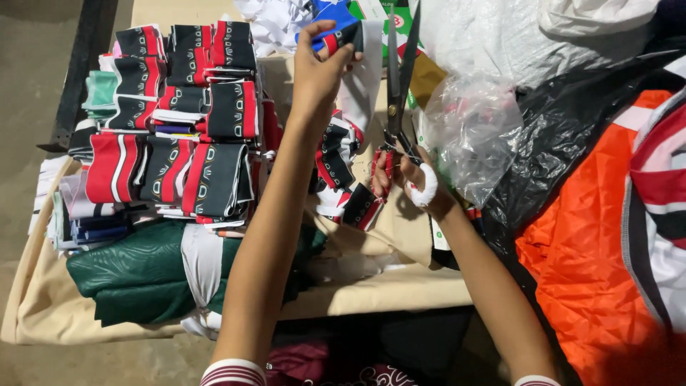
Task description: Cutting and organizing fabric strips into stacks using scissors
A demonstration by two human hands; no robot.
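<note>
My left hand [318, 61] is raised over the table and pinches the top end of a long strip of black, red and white patterned fabric [336, 154], which hangs down to the table. My right hand [407, 179], with white tape wrapped around the thumb, grips the handles of large dark scissors [399, 78]. Their blades point up and stand slightly apart, just right of the strip's upper end.
Several stacks of folded black-red-white pieces [179, 121] fill the left of the beige-covered table [386, 286]. Green and white cloth [150, 268] lies at the front left. Clear plastic bags [471, 136], black plastic and orange fabric [586, 257] sit on the right.
</note>
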